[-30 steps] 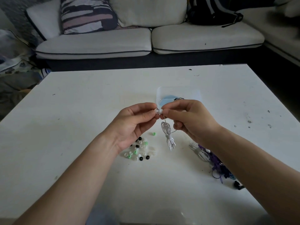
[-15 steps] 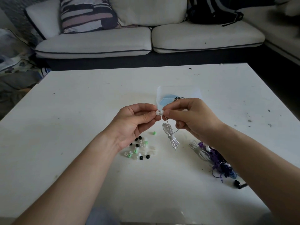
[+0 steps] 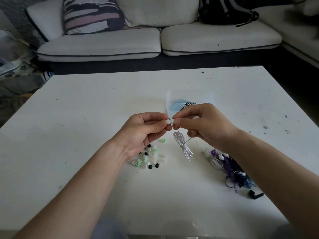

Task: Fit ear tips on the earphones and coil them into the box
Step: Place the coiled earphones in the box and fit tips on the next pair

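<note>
Change since the earlier frames: slight. Both hands keep their meeting point above the table (image 3: 86, 118). The bundled cable of the white earphone (image 3: 181, 144) has swung a little toward 3 o'clock, and the white ear tip (image 3: 167, 121) shows more plainly between the fingers.

Head view, by item:
- Left hand (image 3: 145, 133): thumb and forefinger pinch the ear tip, other fingers folded in.
- Right hand (image 3: 205, 125): thumb and forefinger pinch the earphone at its bud, which faces 9 o'clock. The cable hangs below.
- Ear tip: touching the bud; whether it is fully seated cannot be told.
- Box (image 3: 172, 97): translucent, at 12 o'clock of the hands, partly behind the right hand, one dark coil inside.
- Loose ear tips (image 3: 148, 156): at 6 o'clock of the left hand.
- Earphone pile (image 3: 229, 166): at 5 o'clock of the right hand.

Handling note: probably best to hold the bud rigid, press the tip straight on with a slight twist, and check that the skirt sits evenly before coiling.
</note>
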{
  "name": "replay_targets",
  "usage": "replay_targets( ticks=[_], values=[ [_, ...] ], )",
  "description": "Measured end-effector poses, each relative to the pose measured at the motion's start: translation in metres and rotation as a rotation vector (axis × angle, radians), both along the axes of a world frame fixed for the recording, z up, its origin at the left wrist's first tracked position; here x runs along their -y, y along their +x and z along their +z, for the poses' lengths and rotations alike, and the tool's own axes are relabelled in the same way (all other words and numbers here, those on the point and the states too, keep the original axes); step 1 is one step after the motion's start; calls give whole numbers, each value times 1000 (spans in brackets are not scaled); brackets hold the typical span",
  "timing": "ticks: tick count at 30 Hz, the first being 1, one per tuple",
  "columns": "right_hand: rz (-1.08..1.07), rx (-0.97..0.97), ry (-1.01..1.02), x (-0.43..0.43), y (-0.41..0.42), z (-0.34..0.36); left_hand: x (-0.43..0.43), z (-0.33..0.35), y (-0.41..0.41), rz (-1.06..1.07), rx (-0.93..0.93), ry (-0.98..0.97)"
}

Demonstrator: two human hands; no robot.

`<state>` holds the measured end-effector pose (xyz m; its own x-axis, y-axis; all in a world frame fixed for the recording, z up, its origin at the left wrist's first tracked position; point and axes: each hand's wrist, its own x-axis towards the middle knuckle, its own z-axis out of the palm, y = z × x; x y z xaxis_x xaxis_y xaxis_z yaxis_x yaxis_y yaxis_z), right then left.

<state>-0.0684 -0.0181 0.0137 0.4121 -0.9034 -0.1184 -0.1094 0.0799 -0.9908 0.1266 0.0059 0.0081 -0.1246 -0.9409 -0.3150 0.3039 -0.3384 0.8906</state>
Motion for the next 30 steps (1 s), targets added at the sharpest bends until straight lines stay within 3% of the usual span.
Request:
replay_targets(
  ticks=[10,30],
  values=[
    [19,-89,-89,2,-4,-1,-1,-1,-3,-5,34,16],
    [44,-12,38,4,-4,-2,3,-7,0,-55,65,-17]
  ],
)
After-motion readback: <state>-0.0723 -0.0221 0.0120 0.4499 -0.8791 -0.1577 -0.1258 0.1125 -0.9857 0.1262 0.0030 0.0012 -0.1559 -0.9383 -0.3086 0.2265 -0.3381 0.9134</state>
